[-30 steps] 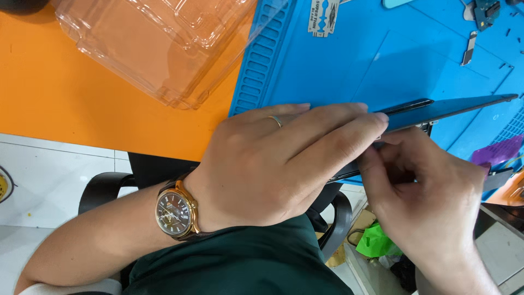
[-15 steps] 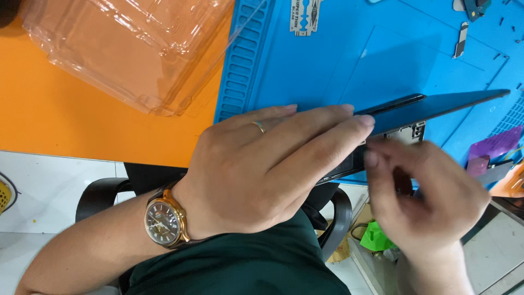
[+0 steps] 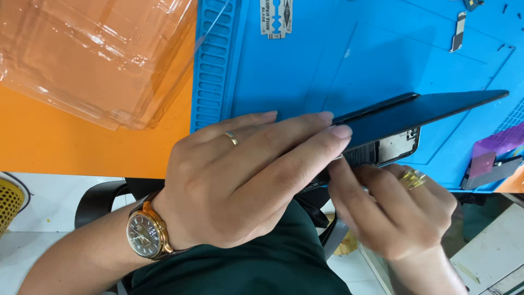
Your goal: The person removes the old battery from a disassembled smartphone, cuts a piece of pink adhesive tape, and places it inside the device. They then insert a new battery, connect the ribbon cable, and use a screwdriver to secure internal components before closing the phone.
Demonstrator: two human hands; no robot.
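An orange table top [image 3: 65, 142] fills the upper left, and a blue work mat [image 3: 305, 65] with a ribbed strip along its left edge lies on it. A clear plastic tray [image 3: 93, 54] rests on the orange surface, its corner over the mat's edge. A razor blade [image 3: 277, 17] and a small metal strip [image 3: 457, 31] lie on the mat, well apart. Below the table edge shows a pale tiled floor [image 3: 49, 202], a black chair arm [image 3: 101, 199] and, far left, part of a yellow basket [image 3: 8, 205]. The light is bright and even.
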